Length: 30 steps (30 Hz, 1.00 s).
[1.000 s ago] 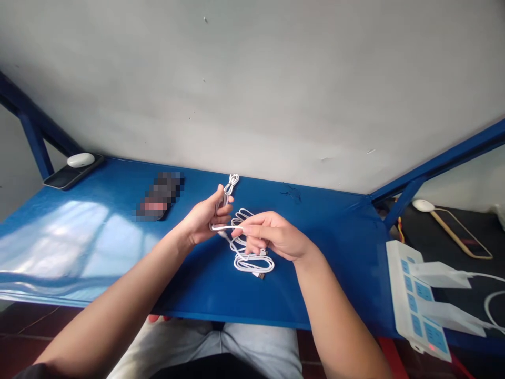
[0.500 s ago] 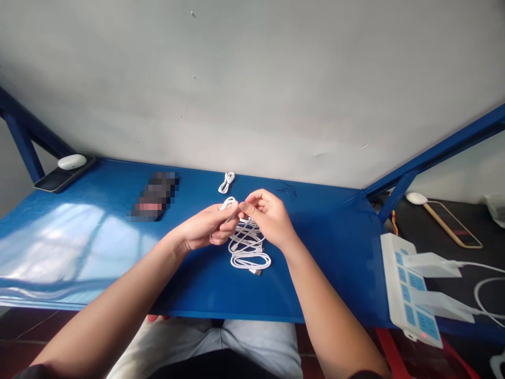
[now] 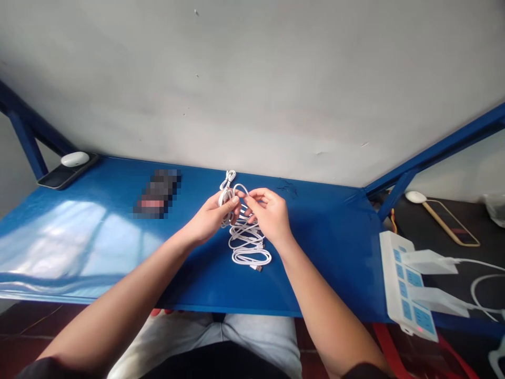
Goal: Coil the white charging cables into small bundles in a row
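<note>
Above the middle of the blue table (image 3: 323, 252), my left hand (image 3: 213, 217) is closed round a coiled white cable (image 3: 226, 202), with the thumb across its loops. A loop of that cable arcs over to my right hand (image 3: 272, 213), which pinches it between thumb and fingertips. Just below my hands lie several more white USB cables (image 3: 250, 257), loosely coiled in a row, and a metal USB plug shows at the near end. Behind my left hand sits a bundled white cable (image 3: 230, 178), partly covered by the coil I hold.
A blurred-out dark object (image 3: 158, 195) lies to the left. Further left, a white mouse-like object (image 3: 74, 159) rests on a dark phone-shaped slab (image 3: 59, 178). On the right are a white power strip (image 3: 406, 295) with two plugged-in chargers and a phone (image 3: 453, 223). Black ties (image 3: 287, 185) lie near the wall.
My left hand has turned and lifted the coil so its loops show. A loop of cable now stretches between my hands, with the right hand pinching it.
</note>
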Each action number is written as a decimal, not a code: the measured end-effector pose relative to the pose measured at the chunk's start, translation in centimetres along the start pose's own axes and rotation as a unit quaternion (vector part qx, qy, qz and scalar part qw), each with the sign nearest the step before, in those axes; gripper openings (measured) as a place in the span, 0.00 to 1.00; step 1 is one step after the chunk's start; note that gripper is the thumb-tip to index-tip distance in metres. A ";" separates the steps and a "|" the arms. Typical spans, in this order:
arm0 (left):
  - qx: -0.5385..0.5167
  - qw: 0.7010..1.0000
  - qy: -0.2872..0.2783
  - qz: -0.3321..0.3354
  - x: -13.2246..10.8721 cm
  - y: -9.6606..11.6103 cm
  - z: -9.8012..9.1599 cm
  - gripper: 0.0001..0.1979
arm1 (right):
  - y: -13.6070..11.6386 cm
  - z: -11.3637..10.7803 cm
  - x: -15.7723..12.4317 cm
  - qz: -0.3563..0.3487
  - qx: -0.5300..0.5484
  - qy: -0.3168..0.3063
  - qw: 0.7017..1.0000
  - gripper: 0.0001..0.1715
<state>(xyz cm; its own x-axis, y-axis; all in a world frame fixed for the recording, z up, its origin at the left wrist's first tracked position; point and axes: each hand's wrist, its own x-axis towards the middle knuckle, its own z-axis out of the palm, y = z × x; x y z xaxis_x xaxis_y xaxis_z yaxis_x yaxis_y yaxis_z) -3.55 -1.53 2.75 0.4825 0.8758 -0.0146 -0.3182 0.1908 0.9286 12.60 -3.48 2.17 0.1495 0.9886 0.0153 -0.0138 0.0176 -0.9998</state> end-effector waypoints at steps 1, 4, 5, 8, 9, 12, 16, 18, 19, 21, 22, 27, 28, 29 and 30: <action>-0.005 1.000 0.007 -0.002 0.0 -0.1 0.0 0.15 | -0.2 -0.1 0.0 0.011 0.017 -0.002 1.000 0.19; 0.004 0.999 0.050 -0.011 0.1 -0.1 -0.1 0.13 | -0.9 -0.7 0.1 0.069 0.095 -0.026 0.993 0.19; 0.013 0.997 0.069 -0.011 0.2 -0.1 -0.2 0.12 | -1.1 -0.9 0.1 0.086 0.119 -0.037 0.988 0.19; -0.001 0.994 0.106 -0.017 0.3 -0.1 -0.2 0.12 | -1.4 -1.1 0.0 0.098 0.142 -0.057 0.983 0.19; -0.025 0.994 0.103 -0.026 0.3 0.0 -0.2 0.13 | -1.4 -1.0 0.0 0.088 0.130 -0.054 0.986 0.19; -0.102 0.992 0.053 -0.055 0.3 0.5 -0.1 0.15 | -1.2 -0.7 -0.2 0.027 0.066 -0.016 0.997 0.19; -0.104 0.994 0.018 -0.025 0.1 0.8 0.2 0.16 | -0.8 -0.1 -0.5 -0.022 0.006 0.020 1.000 0.18; -0.070 0.997 0.020 0.010 0.0 0.7 0.3 0.16 | -0.6 0.2 -0.7 -0.028 -0.009 0.018 0.999 0.18; -0.051 0.998 0.015 0.025 -0.1 0.6 0.4 0.15 | -0.6 0.4 -0.8 -0.034 -0.016 0.018 0.999 0.17; -0.029 0.999 -0.003 0.041 -0.3 0.4 0.5 0.15 | -0.5 0.6 -1.1 -0.050 -0.031 0.026 0.998 0.17; -0.029 0.999 -0.005 0.046 -0.3 0.2 0.6 0.15 | -0.5 0.7 -1.2 -0.056 -0.040 0.028 0.997 0.16; -0.037 0.989 0.104 0.098 -0.3 -0.5 0.9 0.11 | -0.3 0.9 -1.5 -0.043 -0.085 -0.026 0.995 0.10; -0.035 0.988 0.119 0.097 -0.2 -0.7 0.9 0.10 | -0.3 1.0 -1.6 -0.044 -0.101 -0.038 0.993 0.09; -0.038 0.987 0.129 0.091 -0.1 -0.9 1.0 0.10 | -0.2 1.0 -1.6 -0.052 -0.122 -0.047 0.990 0.08; -0.046 0.986 0.139 0.085 0.0 -1.1 1.0 0.10 | -0.2 1.1 -1.7 -0.065 -0.144 -0.056 0.986 0.08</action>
<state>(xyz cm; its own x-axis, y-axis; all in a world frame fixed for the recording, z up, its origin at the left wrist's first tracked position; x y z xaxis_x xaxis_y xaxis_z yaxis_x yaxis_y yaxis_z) -2.37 -2.14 2.12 0.1781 0.9837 0.0247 -0.4535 0.0598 0.8893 11.24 -4.99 2.36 0.0208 0.9914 0.1295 0.2823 0.1185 -0.9520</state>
